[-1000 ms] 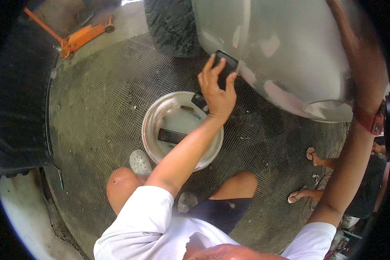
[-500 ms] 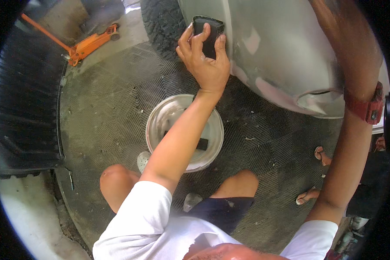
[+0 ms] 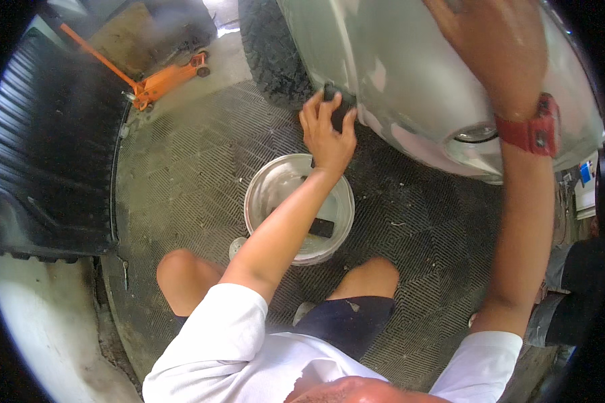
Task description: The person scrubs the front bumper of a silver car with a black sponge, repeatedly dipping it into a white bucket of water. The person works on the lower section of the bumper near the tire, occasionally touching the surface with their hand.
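Note:
My left hand (image 3: 329,138) has its fingers and thumb closed round a black sanding block (image 3: 343,107). The block is held at the lower edge of the silvery-grey car body (image 3: 403,87), close beside the tyre (image 3: 270,57). Higher on the right, my right hand (image 3: 494,50) is over the bodywork, blurred and cut off by the top of the picture; its fingertips are hidden. A red watch (image 3: 539,127) is on that wrist. Below my left forearm stands a round whitish basin (image 3: 251,201), with another dark block (image 3: 321,228) inside.
An orange floor jack (image 3: 165,82) stands at the far left beyond a black ribbed panel (image 3: 54,148). My bent knees flank the near side of the basin on a dark patterned mat (image 3: 437,242). At the right edge, another person's dark-clothed legs (image 3: 575,289) show partly.
My left hand has moved the sanding block down the bodywork to its lower edge. My right hand has come lower and further into view. The whole view has shifted slightly.

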A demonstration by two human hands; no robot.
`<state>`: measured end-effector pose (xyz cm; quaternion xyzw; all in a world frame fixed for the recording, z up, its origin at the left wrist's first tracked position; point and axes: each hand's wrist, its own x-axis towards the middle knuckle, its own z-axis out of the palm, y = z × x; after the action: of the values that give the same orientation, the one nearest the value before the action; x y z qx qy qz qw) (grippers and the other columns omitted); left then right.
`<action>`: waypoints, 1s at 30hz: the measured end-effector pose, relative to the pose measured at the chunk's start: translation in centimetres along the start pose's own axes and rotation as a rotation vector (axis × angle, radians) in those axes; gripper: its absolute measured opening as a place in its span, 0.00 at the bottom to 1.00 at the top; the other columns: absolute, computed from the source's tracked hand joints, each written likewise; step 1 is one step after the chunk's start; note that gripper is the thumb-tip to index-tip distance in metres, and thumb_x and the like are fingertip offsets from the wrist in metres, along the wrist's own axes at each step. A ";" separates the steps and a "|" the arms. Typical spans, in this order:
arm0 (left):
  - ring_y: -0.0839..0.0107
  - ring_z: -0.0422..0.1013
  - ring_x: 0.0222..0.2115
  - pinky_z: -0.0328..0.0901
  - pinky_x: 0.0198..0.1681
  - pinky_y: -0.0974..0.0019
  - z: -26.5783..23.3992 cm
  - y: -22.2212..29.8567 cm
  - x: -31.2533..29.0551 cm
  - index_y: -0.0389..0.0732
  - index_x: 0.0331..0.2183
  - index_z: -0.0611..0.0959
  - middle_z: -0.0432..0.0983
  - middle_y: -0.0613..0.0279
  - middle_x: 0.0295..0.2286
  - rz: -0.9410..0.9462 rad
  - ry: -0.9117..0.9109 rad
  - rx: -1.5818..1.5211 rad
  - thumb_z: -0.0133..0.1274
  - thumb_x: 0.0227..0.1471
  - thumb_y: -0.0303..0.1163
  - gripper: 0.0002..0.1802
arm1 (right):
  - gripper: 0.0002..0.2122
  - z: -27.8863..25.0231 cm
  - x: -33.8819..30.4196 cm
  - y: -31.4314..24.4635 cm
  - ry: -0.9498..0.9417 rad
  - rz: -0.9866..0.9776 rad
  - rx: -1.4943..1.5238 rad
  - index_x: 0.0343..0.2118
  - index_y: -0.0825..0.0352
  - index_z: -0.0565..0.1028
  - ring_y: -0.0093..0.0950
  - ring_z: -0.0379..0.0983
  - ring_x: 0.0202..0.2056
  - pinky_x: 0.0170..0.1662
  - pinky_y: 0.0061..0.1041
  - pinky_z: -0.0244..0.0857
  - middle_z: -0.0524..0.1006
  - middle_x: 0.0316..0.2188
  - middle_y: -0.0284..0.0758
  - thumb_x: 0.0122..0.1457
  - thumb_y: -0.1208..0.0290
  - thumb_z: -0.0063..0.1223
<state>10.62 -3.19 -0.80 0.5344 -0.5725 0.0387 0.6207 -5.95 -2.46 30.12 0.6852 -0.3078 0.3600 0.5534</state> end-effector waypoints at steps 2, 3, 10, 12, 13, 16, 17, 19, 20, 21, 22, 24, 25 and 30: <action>0.44 0.73 0.55 0.67 0.62 0.46 -2.2 -0.4 -2.0 0.41 0.54 0.85 0.77 0.47 0.52 -0.116 -0.109 -0.037 0.73 0.57 0.37 0.26 | 0.17 -0.5 0.3 1.0 -0.065 0.017 0.105 0.50 0.64 0.82 0.38 0.73 0.66 0.78 0.45 0.56 0.81 0.60 0.39 0.62 0.62 0.70; 0.44 0.74 0.54 0.69 0.61 0.46 -4.0 -0.6 -2.5 0.42 0.56 0.84 0.78 0.47 0.52 -0.206 -0.143 -0.095 0.72 0.56 0.36 0.27 | 0.18 -0.6 0.4 1.4 -0.097 0.029 0.158 0.51 0.65 0.82 0.38 0.72 0.67 0.78 0.45 0.55 0.81 0.61 0.39 0.63 0.61 0.69; 0.42 0.74 0.60 0.66 0.68 0.40 -18.7 -5.3 -6.1 0.45 0.61 0.80 0.78 0.42 0.57 -0.471 -0.783 0.123 0.68 0.59 0.41 0.31 | 0.13 -4.9 -7.5 -9.3 -0.082 0.251 0.687 0.48 0.60 0.83 0.45 0.80 0.49 0.50 0.45 0.74 0.84 0.46 0.42 0.63 0.66 0.69; 0.41 0.73 0.62 0.59 0.73 0.39 -21.7 -7.5 -7.5 0.45 0.60 0.80 0.78 0.42 0.58 -0.181 -0.912 0.252 0.66 0.59 0.43 0.30 | 0.08 -6.8 -13.6 -18.0 -0.577 0.446 1.062 0.39 0.65 0.81 0.47 0.80 0.45 0.50 0.46 0.74 0.82 0.39 0.44 0.65 0.66 0.66; 0.41 0.72 0.63 0.56 0.76 0.38 -22.0 -8.7 -8.0 0.46 0.60 0.80 0.78 0.41 0.58 -0.022 -0.967 0.305 0.66 0.59 0.44 0.30 | 0.07 -7.5 -17.9 -22.4 -0.808 0.494 1.094 0.38 0.66 0.82 0.50 0.82 0.43 0.48 0.50 0.75 0.84 0.38 0.47 0.66 0.67 0.64; 0.44 0.74 0.61 0.48 0.78 0.35 -24.2 -11.9 -10.0 0.48 0.61 0.80 0.81 0.48 0.53 0.062 -0.956 0.381 0.66 0.60 0.47 0.31 | 0.13 -6.0 -25.4 -33.8 -1.521 0.650 1.197 0.49 0.60 0.86 0.49 0.84 0.48 0.54 0.48 0.77 0.87 0.46 0.48 0.69 0.61 0.57; 0.45 0.73 0.61 0.46 0.79 0.36 -25.0 -12.5 -10.5 0.48 0.60 0.80 0.81 0.48 0.53 0.031 -0.951 0.394 0.66 0.60 0.46 0.30 | 0.16 -4.9 -26.9 -36.9 -1.630 0.664 1.169 0.53 0.61 0.86 0.48 0.85 0.49 0.55 0.48 0.77 0.87 0.49 0.48 0.71 0.59 0.55; 0.46 0.71 0.63 0.48 0.79 0.36 -25.2 -12.9 -11.3 0.49 0.61 0.80 0.78 0.47 0.56 -0.063 -0.895 0.370 0.67 0.60 0.45 0.31 | 0.19 -1.2 -32.7 -43.1 -1.797 1.398 1.415 0.58 0.64 0.83 0.46 0.84 0.53 0.58 0.49 0.76 0.86 0.54 0.46 0.73 0.58 0.51; 0.46 0.71 0.63 0.48 0.79 0.37 -24.6 -12.9 -11.5 0.49 0.61 0.80 0.78 0.47 0.56 -0.083 -0.879 0.369 0.67 0.60 0.45 0.31 | 0.21 0.4 -34.5 -44.6 -1.806 1.803 1.492 0.61 0.65 0.81 0.46 0.83 0.55 0.59 0.49 0.76 0.85 0.56 0.45 0.74 0.57 0.50; 0.47 0.70 0.64 0.48 0.79 0.37 -23.5 -13.0 -11.6 0.49 0.62 0.80 0.78 0.47 0.56 -0.096 -0.870 0.355 0.67 0.60 0.44 0.31 | 0.25 1.0 -35.3 -45.0 -1.726 2.116 1.443 0.68 0.69 0.74 0.44 0.79 0.60 0.63 0.50 0.73 0.80 0.64 0.44 0.76 0.57 0.47; 0.46 0.69 0.65 0.48 0.79 0.36 -22.5 -12.7 -11.6 0.50 0.62 0.79 0.77 0.46 0.57 -0.103 -0.868 0.289 0.66 0.61 0.44 0.30 | 0.25 1.6 -36.3 -45.6 -1.585 2.408 1.292 0.69 0.67 0.74 0.45 0.77 0.63 0.65 0.51 0.71 0.78 0.66 0.44 0.77 0.56 0.45; 0.45 0.69 0.65 0.48 0.79 0.38 -21.8 -12.7 -11.3 0.51 0.63 0.79 0.77 0.44 0.57 -0.114 -0.867 0.237 0.65 0.63 0.43 0.29 | 0.26 1.6 -38.4 -48.2 -1.224 2.873 1.025 0.71 0.64 0.72 0.45 0.73 0.68 0.68 0.52 0.68 0.75 0.69 0.43 0.78 0.55 0.42; 0.45 0.69 0.65 0.48 0.79 0.38 -21.8 -12.6 -10.5 0.51 0.63 0.79 0.77 0.42 0.56 -0.114 -0.857 0.211 0.64 0.64 0.43 0.29 | 0.26 2.2 -39.8 -49.2 -0.994 3.028 0.925 0.72 0.63 0.71 0.44 0.71 0.69 0.70 0.51 0.67 0.74 0.70 0.43 0.78 0.54 0.41; 0.46 0.70 0.64 0.52 0.78 0.38 -21.8 -16.8 -6.5 0.52 0.64 0.79 0.76 0.46 0.59 -0.034 -0.968 0.130 0.64 0.63 0.41 0.29 | 0.24 3.1 -40.2 -51.5 -1.448 1.837 1.127 0.67 0.60 0.73 0.33 0.72 0.63 0.63 0.39 0.68 0.77 0.63 0.36 0.78 0.51 0.43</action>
<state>34.10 8.73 -11.20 0.5378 -0.7829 -0.1890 0.2491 14.56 5.68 -31.45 0.3996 -0.6964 0.2347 -0.5480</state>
